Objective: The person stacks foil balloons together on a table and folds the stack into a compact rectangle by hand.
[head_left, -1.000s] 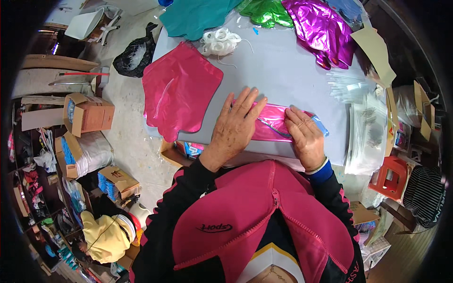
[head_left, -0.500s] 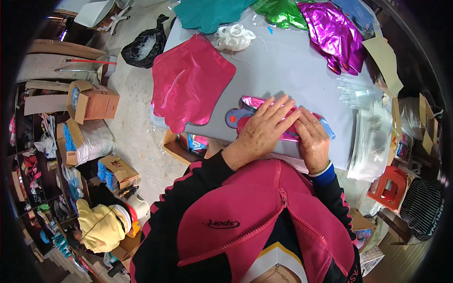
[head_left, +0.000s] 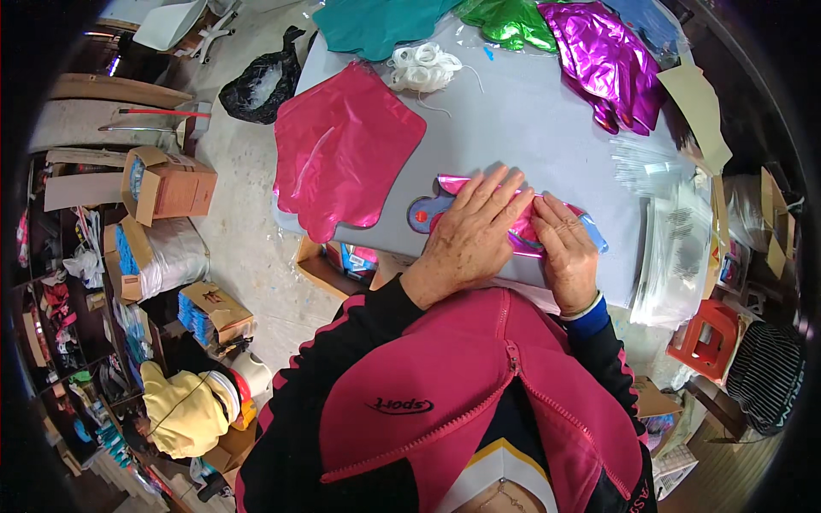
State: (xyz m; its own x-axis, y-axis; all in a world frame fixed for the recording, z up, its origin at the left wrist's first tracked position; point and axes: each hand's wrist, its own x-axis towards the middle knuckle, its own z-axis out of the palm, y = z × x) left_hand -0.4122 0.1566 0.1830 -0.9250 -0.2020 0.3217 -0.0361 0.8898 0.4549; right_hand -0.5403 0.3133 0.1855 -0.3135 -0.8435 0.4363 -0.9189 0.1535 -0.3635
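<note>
Nearest the body, the left hand point(head_left: 470, 235) lies flat with fingers spread and the right hand point(head_left: 566, 252) presses beside it, fingers together, both on a folded pink foil balloon point(head_left: 445, 205) at the near edge of the grey table point(head_left: 530, 120). Pressing it well seems to call for even palm weight, smoothing outward so no air stays trapped. Further left lies a flat pink balloon sheet point(head_left: 342, 150); beyond, a coil of white string point(head_left: 423, 67) and a purple foil balloon point(head_left: 607, 60).

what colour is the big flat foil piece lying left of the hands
Bright pink, shiny. The flat foil piece hangs partly over the grey table edge; the head view shows it.
</note>
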